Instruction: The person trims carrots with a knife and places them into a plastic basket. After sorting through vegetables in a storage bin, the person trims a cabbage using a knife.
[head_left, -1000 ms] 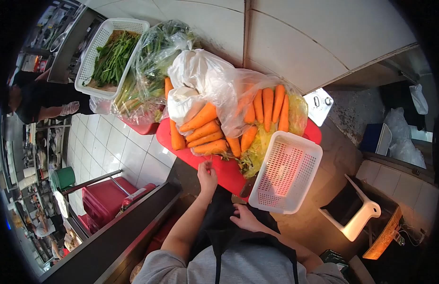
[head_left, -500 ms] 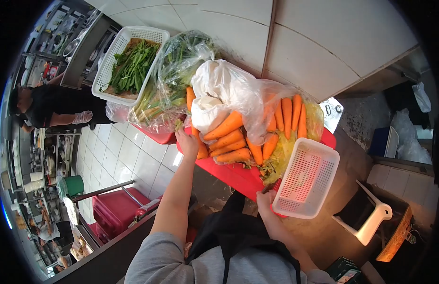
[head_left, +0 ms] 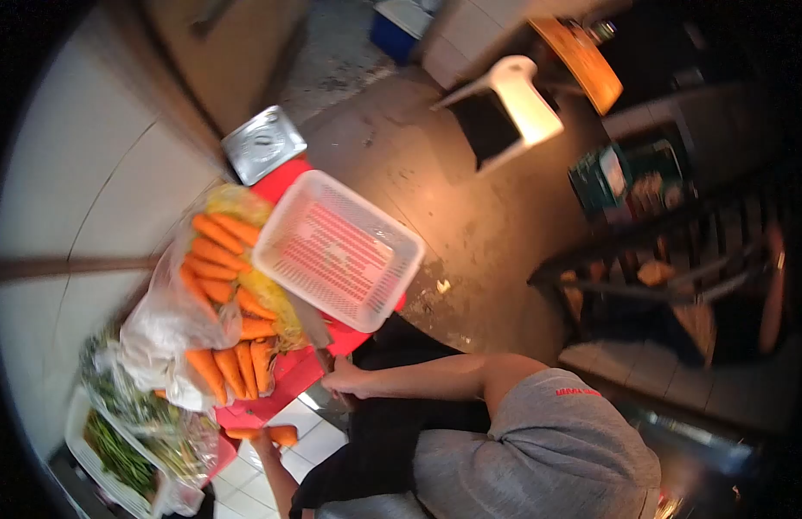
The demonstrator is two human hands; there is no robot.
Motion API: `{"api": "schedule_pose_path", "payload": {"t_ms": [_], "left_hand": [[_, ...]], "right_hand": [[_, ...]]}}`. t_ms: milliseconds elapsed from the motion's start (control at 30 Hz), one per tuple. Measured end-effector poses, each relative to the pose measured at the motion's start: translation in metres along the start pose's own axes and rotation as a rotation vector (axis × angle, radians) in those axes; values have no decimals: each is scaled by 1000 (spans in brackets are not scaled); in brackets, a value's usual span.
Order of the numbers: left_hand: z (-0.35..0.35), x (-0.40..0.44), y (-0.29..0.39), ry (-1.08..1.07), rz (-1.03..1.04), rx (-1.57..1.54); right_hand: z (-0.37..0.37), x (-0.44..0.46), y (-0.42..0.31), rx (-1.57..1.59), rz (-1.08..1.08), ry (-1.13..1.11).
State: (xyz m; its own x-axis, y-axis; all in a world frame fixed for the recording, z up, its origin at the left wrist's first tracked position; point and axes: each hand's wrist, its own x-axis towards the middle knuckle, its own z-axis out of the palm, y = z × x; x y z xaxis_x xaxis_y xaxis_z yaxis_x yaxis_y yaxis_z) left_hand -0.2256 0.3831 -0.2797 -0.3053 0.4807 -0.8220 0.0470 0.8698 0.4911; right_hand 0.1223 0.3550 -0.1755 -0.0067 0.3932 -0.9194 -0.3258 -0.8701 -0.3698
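Note:
My left hand (head_left: 264,444) is closed around an orange carrot (head_left: 278,434) at the near edge of the red table (head_left: 294,370). My right hand (head_left: 342,379) grips the handle of a knife (head_left: 313,327), whose wide blade points toward a white perforated basket (head_left: 399,253). That basket has no contents that I can see. Beside the blade several carrots (head_left: 230,372) lie in rows, some on yellow netting (head_left: 284,311). A white plastic bag (head_left: 150,333) partly covers the carrots behind.
Bagged leafy vegetables (head_left: 150,406) and a white basket (head_left: 79,424) of greens (head_left: 115,450) are at lower left. A metal lid (head_left: 264,143) sits at the table's far end. A white chair (head_left: 517,95) and green crate (head_left: 630,177) stand beyond.
My view has swung round toward the right, so the table now appears at left. A carrot is now plain in my left hand, and the knife in my right hand shows clearly.

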Motion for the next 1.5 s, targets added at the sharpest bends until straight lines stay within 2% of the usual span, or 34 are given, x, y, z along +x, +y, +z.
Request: {"api": "schedule_pose_path", "payload": {"t_ms": [33,100,300,367,500,567,633,700,767,833,900,933,967,1033,1067,1200,1333,1400,1500], "left_hand": [[4,-13,-1,1,-8,57],[23,-31,2,-65,4,184],[133,-57,24,-434,154,536],[182,-64,35,-568,239,640],[285,-101,49,-853,416,815],[326,-128,56,-972,504,881],[363,-160,58,-1092,581,935],[397,-194,58,-1210,645,986],[421,-229,56,-1303,702,1034],[438,-258,55,-1374,743,1075],[446,-278,54,-1424,771,1110],[449,-285,54,-1436,779,1124],[450,-289,55,-1440,785,1132],[449,-285,53,-1418,789,1152],[447,-277,55,-1392,781,1159],[386,-191,70,-1160,671,1236],[229,-85,100,-801,480,1319],[154,-67,116,-657,395,1355],[89,-68,127,-537,313,1385]], "right_hand": [[-8,-33,-23,101,20,-77],[-25,-44,-27,109,51,-191],[-84,-51,-16,102,80,-203],[-104,-66,-14,-185,14,-173],[-134,-117,-4,-471,-61,-156],[-154,-122,25,-661,-275,-135],[-185,-140,56,-576,-287,-136],[-210,-180,80,-458,-200,-15],[-221,-222,103,-34,-100,104],[-247,-184,166,126,-112,5],[-241,-197,191,381,-171,245],[-249,-180,209,378,-175,229],[-243,-161,222,467,-145,440],[-260,-101,258,186,-108,606],[-259,-88,258,227,-4,631],[-242,-38,265,145,-4,529],[-230,-23,252,-18,-60,279],[-229,-10,240,5,-10,213],[-242,-25,217,118,135,275]]}}
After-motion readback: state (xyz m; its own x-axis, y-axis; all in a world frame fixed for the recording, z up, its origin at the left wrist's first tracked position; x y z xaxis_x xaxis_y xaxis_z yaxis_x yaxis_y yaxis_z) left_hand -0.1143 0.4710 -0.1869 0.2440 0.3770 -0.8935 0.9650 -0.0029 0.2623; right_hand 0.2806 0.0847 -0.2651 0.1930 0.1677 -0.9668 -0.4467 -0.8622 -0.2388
